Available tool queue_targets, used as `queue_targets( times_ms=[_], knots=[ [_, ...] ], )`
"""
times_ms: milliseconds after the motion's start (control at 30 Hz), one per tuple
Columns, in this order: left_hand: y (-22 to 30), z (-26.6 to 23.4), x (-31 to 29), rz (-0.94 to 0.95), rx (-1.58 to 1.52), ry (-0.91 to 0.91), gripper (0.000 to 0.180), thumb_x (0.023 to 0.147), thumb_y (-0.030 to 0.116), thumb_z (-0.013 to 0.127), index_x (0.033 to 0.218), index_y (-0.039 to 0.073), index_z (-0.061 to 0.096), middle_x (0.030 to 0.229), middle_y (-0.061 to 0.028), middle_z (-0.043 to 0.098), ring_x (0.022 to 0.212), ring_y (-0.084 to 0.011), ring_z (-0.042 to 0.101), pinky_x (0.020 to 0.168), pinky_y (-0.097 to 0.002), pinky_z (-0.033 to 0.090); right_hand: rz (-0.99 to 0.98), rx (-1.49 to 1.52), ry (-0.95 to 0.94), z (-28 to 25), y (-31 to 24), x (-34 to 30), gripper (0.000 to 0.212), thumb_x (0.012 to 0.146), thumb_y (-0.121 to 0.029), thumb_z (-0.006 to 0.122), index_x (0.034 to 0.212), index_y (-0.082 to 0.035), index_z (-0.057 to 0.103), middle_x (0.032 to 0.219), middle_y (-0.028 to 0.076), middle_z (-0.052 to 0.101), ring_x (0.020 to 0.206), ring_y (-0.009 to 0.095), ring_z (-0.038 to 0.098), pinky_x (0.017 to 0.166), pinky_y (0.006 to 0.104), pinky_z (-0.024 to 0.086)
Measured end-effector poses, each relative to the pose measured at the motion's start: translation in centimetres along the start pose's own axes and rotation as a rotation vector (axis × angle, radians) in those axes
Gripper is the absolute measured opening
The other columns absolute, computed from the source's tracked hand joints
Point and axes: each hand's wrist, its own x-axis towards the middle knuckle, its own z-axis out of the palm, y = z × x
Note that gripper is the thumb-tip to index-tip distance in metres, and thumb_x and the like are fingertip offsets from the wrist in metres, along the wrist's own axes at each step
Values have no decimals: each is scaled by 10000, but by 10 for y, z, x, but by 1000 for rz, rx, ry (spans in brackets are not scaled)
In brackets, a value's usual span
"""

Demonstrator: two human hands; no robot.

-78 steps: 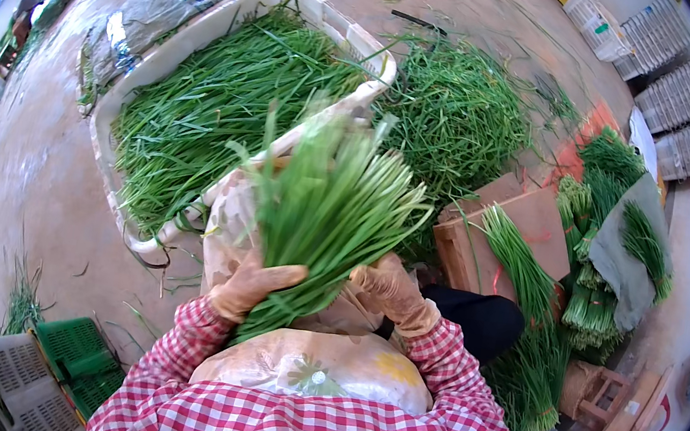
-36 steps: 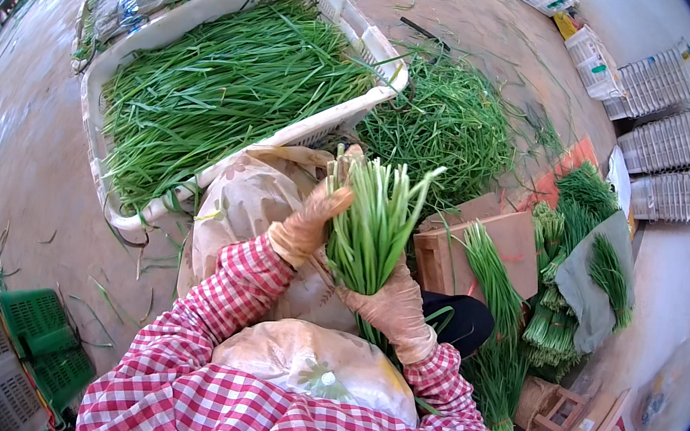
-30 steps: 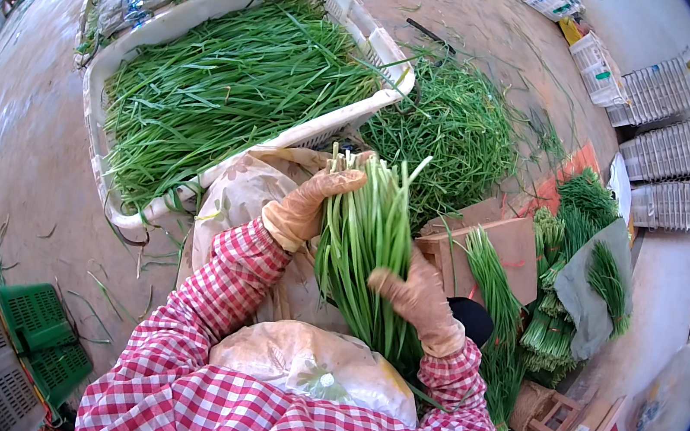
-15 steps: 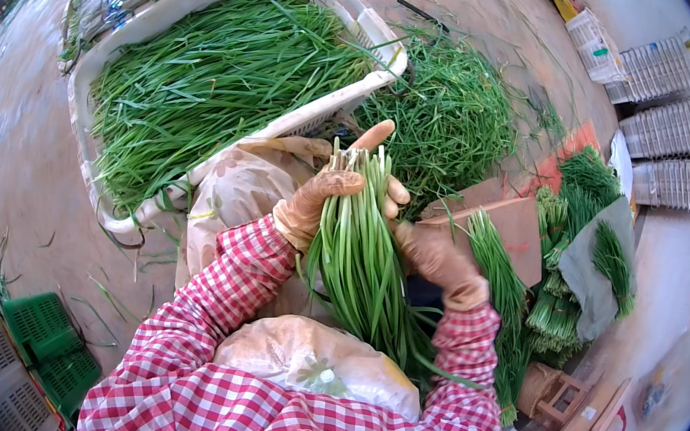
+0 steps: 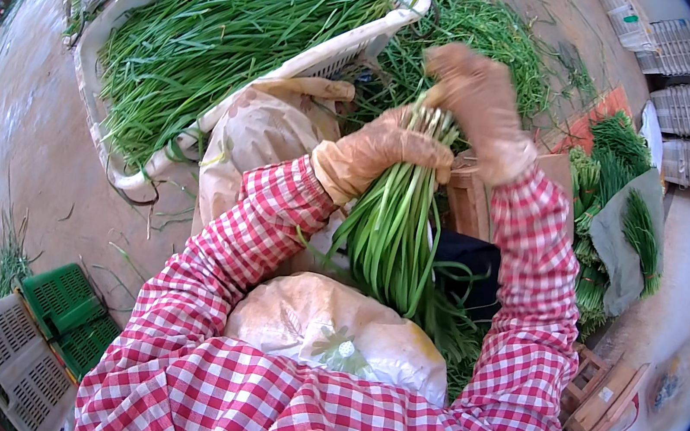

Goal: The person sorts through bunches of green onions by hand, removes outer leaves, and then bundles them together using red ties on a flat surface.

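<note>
My gloved left hand (image 5: 370,153) is wrapped round a thick bunch of garlic chives (image 5: 391,230), close to their pale stem ends. The long green leaves hang down toward my lap, over the stained plastic apron (image 5: 331,323). Just above the stem ends is my gloved right hand (image 5: 486,103), its fingers curled in and blurred. A thin stem seems to run between those fingers and the bunch, but what they grip is not clear.
A large white crate (image 5: 317,59) full of loose chives stands at the far left, beside a heap of green leaves (image 5: 508,32). Several chive bundles (image 5: 604,167) and a grey cloth (image 5: 618,225) lie at right. A green crate (image 5: 71,310) is at lower left.
My right hand has risen from beside the leaves to above the stem ends. The left hand and bunch have shifted slightly right, and the view has shifted a little.
</note>
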Motion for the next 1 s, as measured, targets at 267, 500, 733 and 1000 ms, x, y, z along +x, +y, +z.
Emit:
queue_targets(
  times_ms=[267, 500, 733, 1000],
  knots=[
    [-11, -44, 10, 32, -161, 398, 223, 826, 104, 625, 1038, 44, 594, 727, -89, 649, 551, -182, 633, 515, -288, 548, -552, -275, 139, 15, -27, -90, 342, 843, -391, 645, 985, -81, 652, 1052, 95, 642, 982, 239, 603, 826, 386, 480],
    [-16, -59, 10, 27, -222, 614, 155, 844, 148, 623, 971, 87, 559, 779, -162, 670, 610, -271, 661, 534, -372, 573, -411, -911, 54, 91, 5, -157, 206, 763, -228, 677, 949, -142, 676, 1347, -10, 496, 1352, 228, 304, 1127, 499, 60],
    [-9, -63, -15, 237, -145, 354, 230, 825, 164, 618, 1027, 71, 558, 789, -122, 633, 691, -225, 641, 635, -338, 566, -30, 551, -13, -28, -36, -174, 433, 992, -345, 429, 1110, 28, 616, 777, 139, 686, 532, 127, 619, 532, 251, 519],
    [5, 4, -14, 302, 68, -55, 750, 792, 164, 687, 1422, 59, 294, 838, -108, 652, 735, -183, 642, 694, -287, 534, -27, -1206, 316, -85, 22, -77, 703, 916, -514, 448, 1390, 0, 367, 1236, 201, 564, 1045, 361, 596, 878, 462, 466]
  ],
)
